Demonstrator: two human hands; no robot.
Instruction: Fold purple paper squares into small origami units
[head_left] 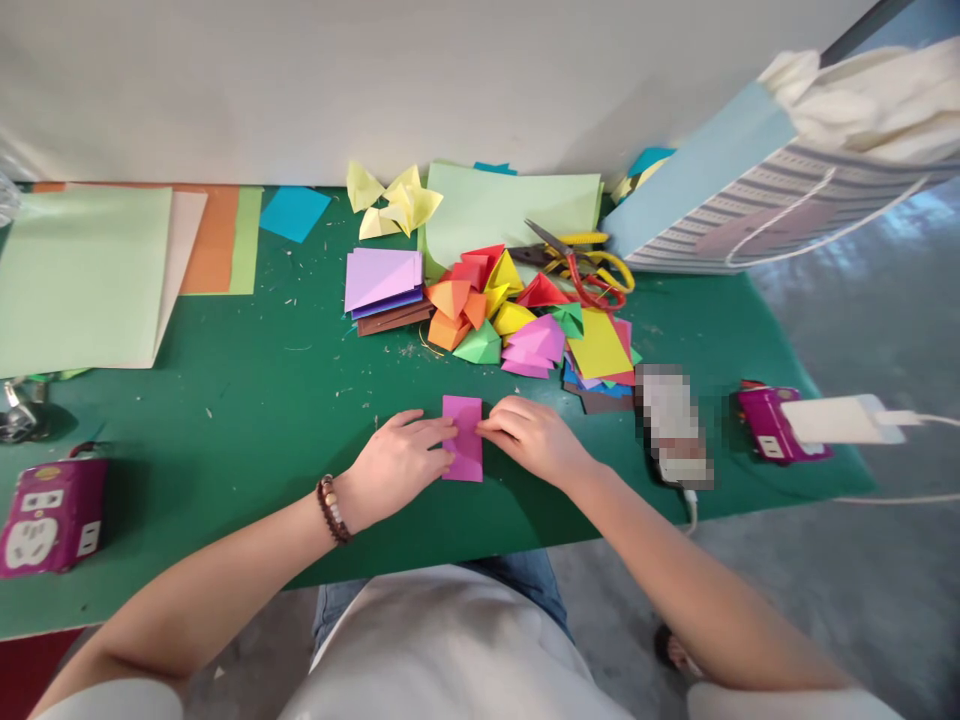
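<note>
Magenta paper (pixel 466 460) lies on the green mat of the desk (pixel 225 480), straight ahead of me between my hands, its long axis running away from my body. My left hand (pixel 397 465) and right hand (pixel 531 438) are flat, fingertips pressing on its opposite long edges, the right reaching slightly further over. They hide parts of the sheet, so I cannot tell whether it is folded.
</note>
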